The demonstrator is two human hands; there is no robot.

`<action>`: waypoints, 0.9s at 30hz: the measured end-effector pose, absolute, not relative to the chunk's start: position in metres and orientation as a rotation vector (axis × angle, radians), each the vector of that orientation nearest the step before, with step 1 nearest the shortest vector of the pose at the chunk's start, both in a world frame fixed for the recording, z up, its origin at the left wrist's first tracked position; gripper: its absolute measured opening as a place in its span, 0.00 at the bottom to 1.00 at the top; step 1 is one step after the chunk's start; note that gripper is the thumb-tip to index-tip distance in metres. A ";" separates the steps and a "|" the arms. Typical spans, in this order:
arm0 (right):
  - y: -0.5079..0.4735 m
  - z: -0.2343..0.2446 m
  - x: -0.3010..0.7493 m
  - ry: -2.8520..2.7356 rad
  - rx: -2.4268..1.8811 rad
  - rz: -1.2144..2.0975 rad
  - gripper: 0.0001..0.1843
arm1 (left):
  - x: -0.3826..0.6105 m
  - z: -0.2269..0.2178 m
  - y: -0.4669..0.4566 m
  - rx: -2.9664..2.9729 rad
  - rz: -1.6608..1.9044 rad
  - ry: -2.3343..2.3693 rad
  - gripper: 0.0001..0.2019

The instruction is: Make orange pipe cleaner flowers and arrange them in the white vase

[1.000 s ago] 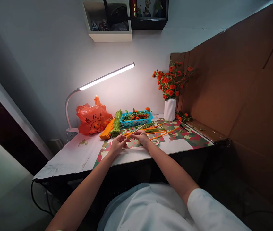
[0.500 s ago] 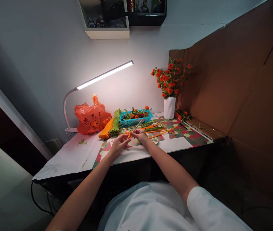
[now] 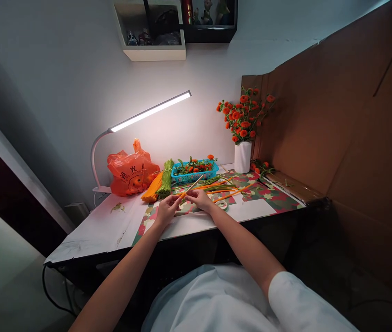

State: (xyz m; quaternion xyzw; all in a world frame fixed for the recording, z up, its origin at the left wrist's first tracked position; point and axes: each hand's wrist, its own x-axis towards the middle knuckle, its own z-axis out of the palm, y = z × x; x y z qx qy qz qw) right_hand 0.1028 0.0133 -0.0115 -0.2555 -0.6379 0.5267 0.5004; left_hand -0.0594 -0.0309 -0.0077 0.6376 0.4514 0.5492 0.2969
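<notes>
My left hand [image 3: 167,210] is closed, its fingertips pinching a small orange pipe cleaner piece [image 3: 183,195] above the table. Close beside it, my right hand [image 3: 199,200] is closed around a thin pale stick [image 3: 195,182], which slants up and right past the fingers. The orange piece lies against the stick's lower end, partly hidden by fingertips. Behind the hands lie loose orange pipe cleaners [image 3: 232,194] and green ones. A bundle of orange pipe cleaners [image 3: 152,188] and a bundle of green pipe cleaners [image 3: 166,179] lie to the left. A roll of tape [image 3: 222,205] rests by my right wrist.
A blue basket [image 3: 195,176] holds orange flowers with green stems. A white vase [image 3: 242,157] of orange flowers stands at the back right, near a tall cardboard sheet [image 3: 313,110]. At the left are an orange plastic bag [image 3: 131,173] and a lit desk lamp [image 3: 150,111].
Both hands have shifted slightly left and the stick's tip sits lower. My fingertips have come closer together around the orange piece. The camera view has tilted up a little.
</notes>
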 end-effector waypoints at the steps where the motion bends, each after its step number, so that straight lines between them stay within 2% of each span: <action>1: 0.014 -0.012 0.103 -1.543 -0.617 1.269 0.26 | -0.060 -0.008 -0.031 1.662 1.455 1.183 0.21; 6: 0.015 -0.012 0.105 -1.540 -0.659 1.250 0.25 | -0.062 -0.004 -0.032 1.414 1.276 1.046 0.22; 14: 0.010 -0.007 0.112 -1.548 -0.616 1.356 0.22 | -0.071 -0.009 -0.025 1.158 1.117 0.889 0.19; 21: 0.013 -0.011 0.111 -1.471 -0.699 1.284 0.23 | -0.063 -0.007 -0.033 1.458 1.340 1.034 0.24; 27: 0.015 -0.013 0.110 -1.482 -0.728 1.268 0.23 | -0.060 -0.010 -0.033 1.725 1.541 1.185 0.19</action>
